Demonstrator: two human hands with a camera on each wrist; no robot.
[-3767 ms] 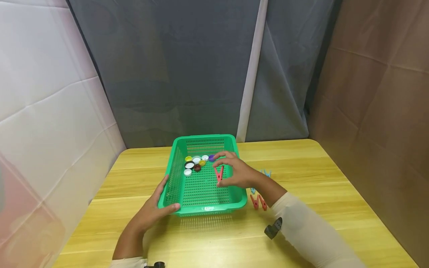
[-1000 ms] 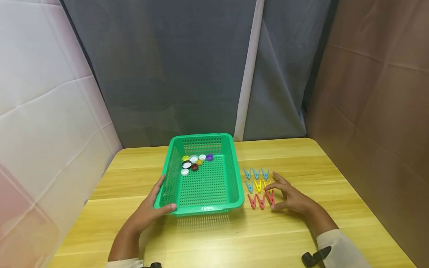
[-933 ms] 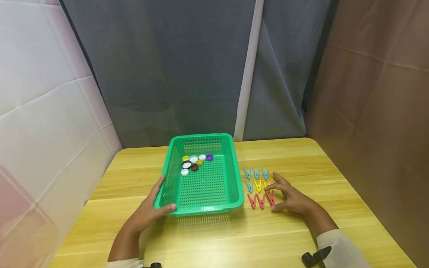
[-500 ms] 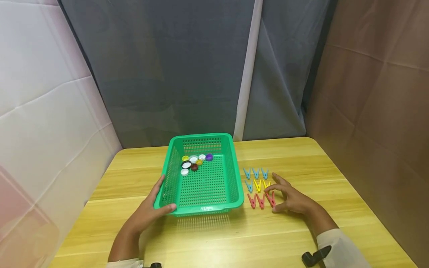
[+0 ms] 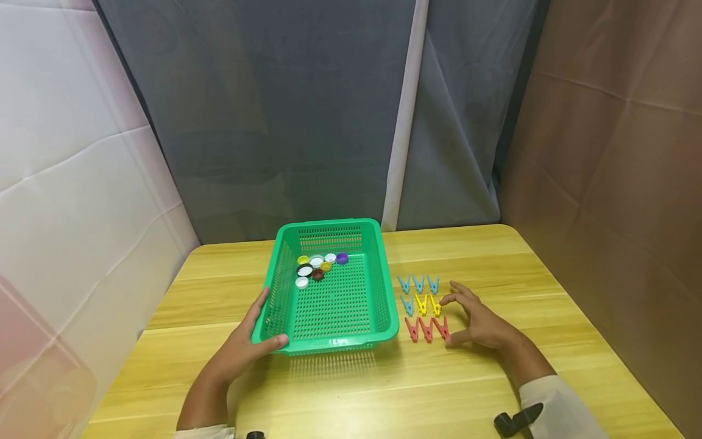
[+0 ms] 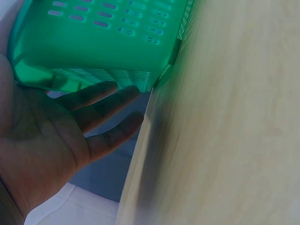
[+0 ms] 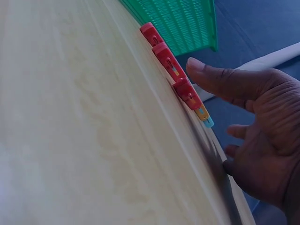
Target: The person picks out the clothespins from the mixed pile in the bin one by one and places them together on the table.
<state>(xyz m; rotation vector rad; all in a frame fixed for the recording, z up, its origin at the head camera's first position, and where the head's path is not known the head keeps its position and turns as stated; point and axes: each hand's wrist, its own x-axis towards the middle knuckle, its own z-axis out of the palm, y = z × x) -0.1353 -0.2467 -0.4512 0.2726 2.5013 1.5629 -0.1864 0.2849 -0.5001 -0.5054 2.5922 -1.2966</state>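
Observation:
A green plastic basket (image 5: pixel 337 342) holds several round caps in white, yellow, purple, brown and black. My left hand (image 5: pixel 241 350) holds its near left corner, thumb over the front rim; in the left wrist view the other fingers extend loosely under the corner. To the basket's right, clothespins lie in three rows: blue ones (image 5: pixel 418 284) at the back, a blue and two yellow ones (image 5: pixel 421 304) in the middle, red ones (image 5: pixel 426 330) in front. My right hand (image 5: pixel 479 323) is beside the rightmost red clothespin (image 5: pixel 442 328), fingers apart, thumb tip close to its lower end.
The wooden table (image 5: pixel 340 402) carries everything. A grey curtain (image 5: pixel 307 122) hangs behind it, with a white panel (image 5: pixel 82 183) to the left and a brown one (image 5: pixel 614 183) to the right.
Earlier my right hand carried a red clothespin across the basket to the front row. Since half a second ago its fingers have parted from that clothespin, which now lies there. My left hand has stayed at the basket.

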